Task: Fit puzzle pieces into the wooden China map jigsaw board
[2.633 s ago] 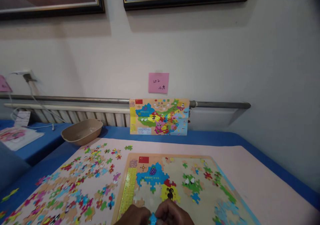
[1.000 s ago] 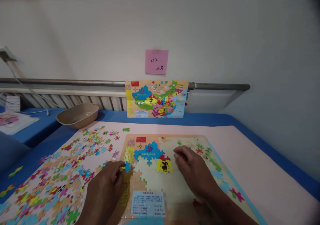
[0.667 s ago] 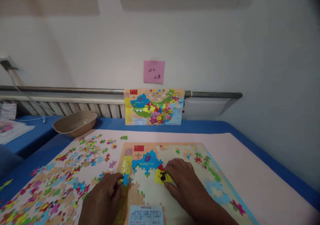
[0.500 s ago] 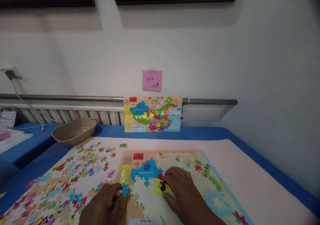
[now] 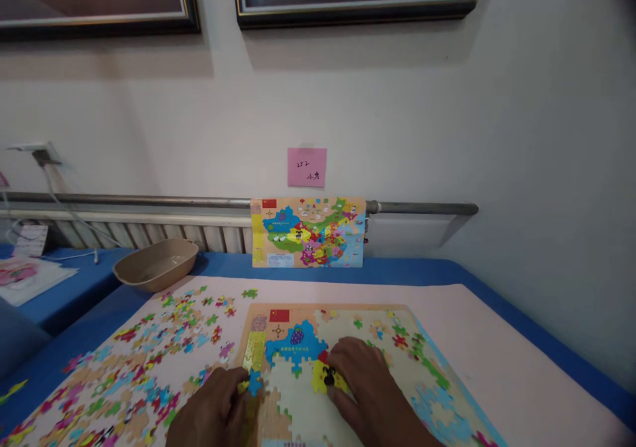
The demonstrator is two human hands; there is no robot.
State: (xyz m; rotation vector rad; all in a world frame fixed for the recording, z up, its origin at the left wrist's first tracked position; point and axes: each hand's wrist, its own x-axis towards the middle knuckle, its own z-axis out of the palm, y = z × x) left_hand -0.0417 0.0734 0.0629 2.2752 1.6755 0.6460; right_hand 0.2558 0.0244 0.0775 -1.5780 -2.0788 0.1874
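My left hand (image 5: 213,412) pinches a small blue puzzle piece (image 5: 255,382) at the left edge of the puzzle board (image 5: 348,381), by the yellow ruler strip. My right hand (image 5: 365,387) lies flat on the board, fingers on the yellow piece with a black goat (image 5: 325,379). A joined blue patch (image 5: 295,344) with a red flag above it sits near the board's top left. Many loose coloured pieces (image 5: 149,361) lie scattered to the left on the pink mat.
A finished reference map picture (image 5: 308,232) leans against the wall rail, under a pink sticky note (image 5: 307,167). A tan bowl (image 5: 156,264) stands at the back left on the blue table. Papers lie at far left. Framed pictures hang above.
The camera has tilted up. My right hand moved left from the board's middle onto the yellow goat piece. My left hand has kept the blue piece at the board's left edge.
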